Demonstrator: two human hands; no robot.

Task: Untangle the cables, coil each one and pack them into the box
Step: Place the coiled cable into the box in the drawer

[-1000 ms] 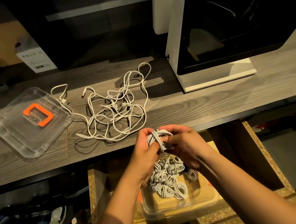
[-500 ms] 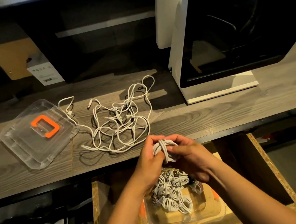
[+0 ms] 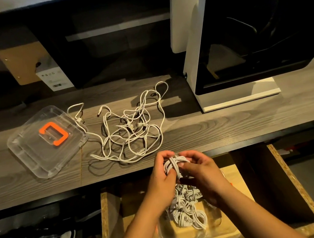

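In the head view, the left hand (image 3: 160, 175) and the right hand (image 3: 201, 173) meet over the near edge of the grey wood-grain countertop (image 3: 232, 121). Both have their fingers curled round one small coiled white cable (image 3: 175, 163), which is pinched between them, and its binding wraps run roughly near to far. The clear plastic box (image 3: 162, 236) sits just nearer than the hands and lower, open side up, with a pile of finished coils (image 3: 186, 209) inside, so the drop looks to be almost straight down. Either hand seems equally close to it. The remaining tangle of white cables (image 3: 131, 128) lies on the countertop to the far left of the hands, nearer the left one. The box lid (image 3: 37, 154), with its orange handle (image 3: 53, 133), lies further left, touching one stray cable end.
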